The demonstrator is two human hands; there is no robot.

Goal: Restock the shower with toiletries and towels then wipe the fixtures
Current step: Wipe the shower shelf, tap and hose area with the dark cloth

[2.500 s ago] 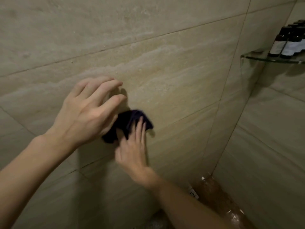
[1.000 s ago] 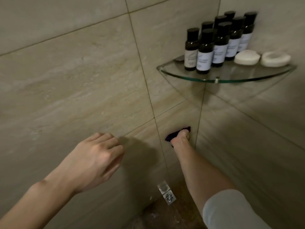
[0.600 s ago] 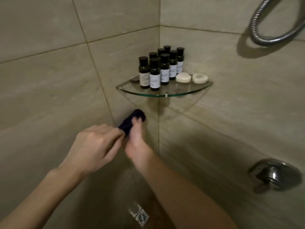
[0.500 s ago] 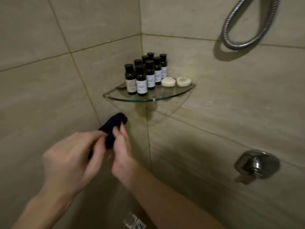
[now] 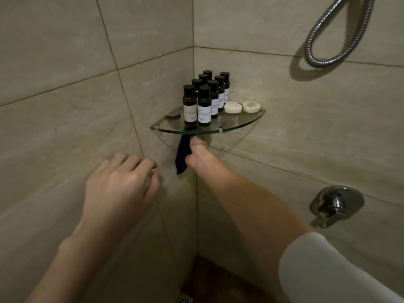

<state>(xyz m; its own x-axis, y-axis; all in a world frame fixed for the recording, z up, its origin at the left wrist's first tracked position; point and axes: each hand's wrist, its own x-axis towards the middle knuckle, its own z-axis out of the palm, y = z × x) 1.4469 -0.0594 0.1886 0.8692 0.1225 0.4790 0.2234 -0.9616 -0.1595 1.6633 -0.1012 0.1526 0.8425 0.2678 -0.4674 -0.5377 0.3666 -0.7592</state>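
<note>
Reaches with the right hand (image 5: pixel 196 155) up under the glass corner shelf (image 5: pixel 244 124), fingers and thumb curled tight round a dark blue cloth (image 5: pixel 181 156). Bunches the cloth at the top, right at the underside of the glass near its front rim, with the loose tail hanging down the tiled corner. Cannot tell whether cloth and glass actually touch. Probably works the shelf from beneath so as not to disturb what stands on top.

Holds the left hand (image 5: pixel 121 186) free beside the left wall, fingers loosely curled, gripping nothing; likely poised for balance.

Looks restocked above: small dark bottles (image 5: pixel 204 101) clustered upright toward the corner, two white soaps (image 5: pixel 233 107) side by side just right of them. Shows no towel anywhere in view.

Judging from that, wiping is under way, with the chrome mixer valve (image 5: pixel 336 203) on the right wall and the looped shower hose (image 5: pixel 318 60) above it well apart from the cloth.
</note>
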